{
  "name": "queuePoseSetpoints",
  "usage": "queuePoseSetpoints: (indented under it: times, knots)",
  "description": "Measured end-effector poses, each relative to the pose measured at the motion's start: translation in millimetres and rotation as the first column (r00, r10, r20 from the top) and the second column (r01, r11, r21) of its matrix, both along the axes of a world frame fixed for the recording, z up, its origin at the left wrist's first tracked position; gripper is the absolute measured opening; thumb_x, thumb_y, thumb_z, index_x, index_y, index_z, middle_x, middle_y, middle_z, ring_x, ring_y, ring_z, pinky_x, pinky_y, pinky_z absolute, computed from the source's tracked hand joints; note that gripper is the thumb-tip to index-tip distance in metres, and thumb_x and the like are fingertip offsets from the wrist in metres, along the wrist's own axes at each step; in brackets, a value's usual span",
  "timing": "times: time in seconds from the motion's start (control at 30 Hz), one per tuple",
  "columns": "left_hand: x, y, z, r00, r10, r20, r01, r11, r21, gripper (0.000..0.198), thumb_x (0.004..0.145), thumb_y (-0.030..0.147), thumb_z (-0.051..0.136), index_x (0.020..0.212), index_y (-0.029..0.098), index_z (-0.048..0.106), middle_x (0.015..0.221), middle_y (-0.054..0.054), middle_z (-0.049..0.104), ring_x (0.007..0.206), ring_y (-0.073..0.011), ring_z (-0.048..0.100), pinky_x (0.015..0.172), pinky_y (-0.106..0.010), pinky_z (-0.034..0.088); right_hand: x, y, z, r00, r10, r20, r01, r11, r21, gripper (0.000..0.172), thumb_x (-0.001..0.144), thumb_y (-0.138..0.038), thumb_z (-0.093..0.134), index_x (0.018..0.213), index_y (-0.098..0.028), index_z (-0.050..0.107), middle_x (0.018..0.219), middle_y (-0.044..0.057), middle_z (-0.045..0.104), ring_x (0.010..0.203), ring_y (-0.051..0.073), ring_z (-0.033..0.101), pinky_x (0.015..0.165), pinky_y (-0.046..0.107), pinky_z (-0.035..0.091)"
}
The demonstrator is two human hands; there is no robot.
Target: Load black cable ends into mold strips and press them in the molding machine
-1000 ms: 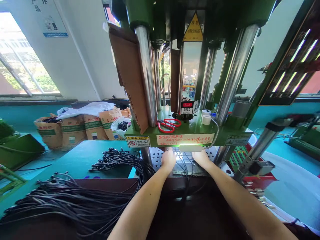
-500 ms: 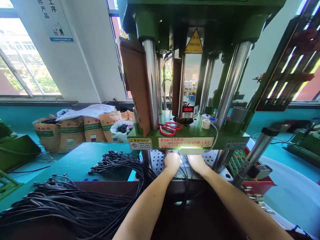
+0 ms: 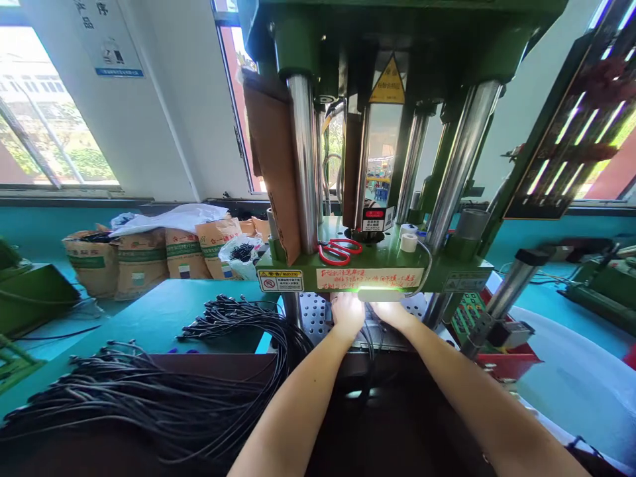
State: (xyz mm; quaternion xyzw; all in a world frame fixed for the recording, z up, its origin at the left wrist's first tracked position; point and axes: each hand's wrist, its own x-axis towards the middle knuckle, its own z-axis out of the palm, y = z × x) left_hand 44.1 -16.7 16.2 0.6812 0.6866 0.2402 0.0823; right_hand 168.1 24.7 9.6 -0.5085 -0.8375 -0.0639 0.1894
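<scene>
Head view: only cam here, looks fwd & down.
L hand [image 3: 349, 311]: below front edge of green press [image 3: 407, 26], just L of the thin cables; fingertips partly hidden, so grip width & contents I cannot tell.
R hand [image 3: 390, 313]: on the other side of same cables, near L hand, w/ its fingers under the lamp [image 3: 380, 295]; grip also cannot tell, fingers are covered.
Thin cables [image 3: 369, 338]: a few black ones, betw. the two hands; they run down over the metal plate edge to the dark surface [image 3: 422, 417]. Upper ends not visible.
Perforated plate [image 3: 314, 319]: metal, w/ round holes, at press base, seen L & R of the hands.
Lamp: lit, mounted at beam front, directly above the hands.
Note [image 3: 370, 279]: pale strip w/ red handwriting, on beam front; warning label [image 3: 281, 281] is L of it.
Scissors [image 3: 340, 248]: red handles, lying on top of beam.
White roll [image 3: 409, 242]: on same beam, toward R side, w/ another one behind.
Cardboard [image 3: 275, 165]: brown, upright, beside front L column.
Cable pile [image 3: 149, 391]: many black cables, partly on teal table [image 3: 139, 305], partly on dark surface, L of the arms.
Sacks [image 3: 142, 262]: brown paper, in row behind table; white sheet [image 3: 169, 218] lies over some.
</scene>
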Motion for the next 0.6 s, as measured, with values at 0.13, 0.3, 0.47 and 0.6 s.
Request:
queuePoseSetpoints:
  times: [0.13, 0.3, 0.47, 0.6]
  knots:
    - [8.6, -7.4, -2.3, 0.999, -0.048, 0.015, 0.047, 0.999, 0.006, 0.029, 0.082, 0.018, 0.039, 0.099, 0.014, 0.062, 0.101, -0.015, 0.06, 0.106, -0.0269, 0.046, 0.091, -0.037, 0.036, -11.5, -9.9, 2.2, 1.0, 0.003, 0.023, -0.003, 1.0, 0.008, 0.017, 0.085, -0.025, 0.054, 0.096, -0.013, 0.06, 0.108, 0.007, 0.059, 0.098, 0.02, 0.054, 0.088, 0.042, 0.041]
    - [8.0, 1.2, -7.7, 0.997, -0.061, 0.037, 0.06, 0.998, 0.024, 0.03, 0.083, 0.018, 0.037, 0.095, 0.014, 0.064, 0.092, -0.015, 0.062, 0.101, -0.0271, 0.049, 0.093, -0.037, 0.034, -16.8, -12.3, -5.3, 1.0, -0.007, 0.024, 0.007, 1.0, 0.011, 0.02, 0.088, -0.028, 0.051, 0.103, -0.015, 0.057, 0.11, 0.007, 0.057, 0.097, 0.019, 0.055, 0.086, 0.041, 0.044]
    - [7.9, 9.7, -11.9, 0.997, -0.069, 0.019, 0.068, 0.996, 0.052, 0.028, 0.082, 0.018, 0.039, 0.093, 0.013, 0.064, 0.091, -0.015, 0.062, 0.099, -0.0277, 0.051, 0.091, -0.037, 0.035, -18.5, -3.9, -10.0, 1.0, -0.027, 0.016, 0.027, 1.0, -0.002, 0.02, 0.088, -0.027, 0.051, 0.103, -0.015, 0.057, 0.11, 0.007, 0.057, 0.096, 0.019, 0.055, 0.085, 0.041, 0.044]
    - [6.4, 11.0, -11.6, 0.997, -0.064, -0.03, 0.066, 0.996, 0.057, 0.029, 0.081, 0.014, 0.038, 0.093, 0.012, 0.065, 0.092, -0.017, 0.062, 0.099, -0.029, 0.051, 0.089, -0.04, 0.037, -10.1, 3.7, -9.5, 0.998, -0.063, -0.005, 0.063, 0.998, -0.02, 0.023, 0.088, -0.03, 0.051, 0.104, -0.015, 0.057, 0.108, 0.008, 0.057, 0.095, 0.019, 0.055, 0.084, 0.041, 0.045]
